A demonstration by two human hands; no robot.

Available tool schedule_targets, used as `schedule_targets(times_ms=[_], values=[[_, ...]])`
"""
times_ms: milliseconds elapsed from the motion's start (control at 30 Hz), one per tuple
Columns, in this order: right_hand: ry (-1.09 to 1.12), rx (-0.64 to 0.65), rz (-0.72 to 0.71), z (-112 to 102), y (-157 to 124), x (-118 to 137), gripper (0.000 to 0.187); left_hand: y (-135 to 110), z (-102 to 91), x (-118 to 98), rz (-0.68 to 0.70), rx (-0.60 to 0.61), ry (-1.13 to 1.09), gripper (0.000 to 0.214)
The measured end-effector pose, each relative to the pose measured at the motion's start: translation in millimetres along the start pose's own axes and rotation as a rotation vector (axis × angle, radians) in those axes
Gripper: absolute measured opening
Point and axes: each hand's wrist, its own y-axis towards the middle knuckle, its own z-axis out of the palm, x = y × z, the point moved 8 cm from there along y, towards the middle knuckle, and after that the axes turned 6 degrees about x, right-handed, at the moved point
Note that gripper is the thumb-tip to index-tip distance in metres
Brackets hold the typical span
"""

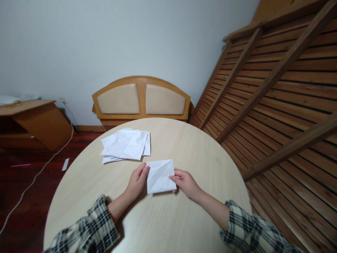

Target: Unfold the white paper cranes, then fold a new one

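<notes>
A folded sheet of white paper [160, 177] with creases across it is held just above the table. My left hand [137, 180] pinches its left edge near the upper corner. On the opposite side, my right hand [186, 183] grips the right edge, thumb on top and fingers underneath. Beyond my left hand lies a loose pile of creased white paper sheets [125, 144], stacked at uneven angles. The fingers under the held paper are mostly hidden.
The round, pale wooden table [200, 151] fills the middle. Behind it stands a headboard [142, 96] with cream panels. A slatted wooden frame [263, 88] leans at the right. At left are a low desk [34, 123] and a white cable [39, 172] on the dark floor.
</notes>
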Motion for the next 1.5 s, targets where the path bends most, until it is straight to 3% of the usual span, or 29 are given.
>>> schedule_targets(times_ms=[133, 233, 400, 633, 800, 1133, 1500], values=[[0.012, -0.060, -0.026, -8.3, 0.2, 5.1, 0.053, -1.7, 21.9, 3.7, -0.039, 0.238, -0.098, 0.039], [0.011, -0.098, -0.046, -12.1, 0.6, 6.2, 0.050, -3.8, 31.7, 7.6, -0.068, 0.326, -0.112, 0.043], [0.004, -0.111, -0.066, -12.7, 1.4, 5.8, 0.049, -3.2, 31.6, 8.9, -0.073, 0.298, -0.068, 0.047], [0.052, 0.005, 0.014, -1.7, 1.2, -1.4, 0.056, -1.6, 26.8, 9.3, -0.077, 0.242, -0.057, 0.050], [0.024, -0.014, 0.020, -2.5, 1.5, -3.6, 0.056, -1.8, 27.9, 14.7, -0.101, 0.227, -0.079, 0.050], [0.007, -0.122, -0.032, -17.2, 4.4, -2.8, 0.053, 1.0, 37.2, 6.3, -0.103, 0.362, -0.267, 0.039], [0.070, -0.050, -0.041, -11.2, 5.3, -3.6, 0.048, 1.6, 32.8, 10.6, -0.100, 0.315, -0.207, 0.037]])
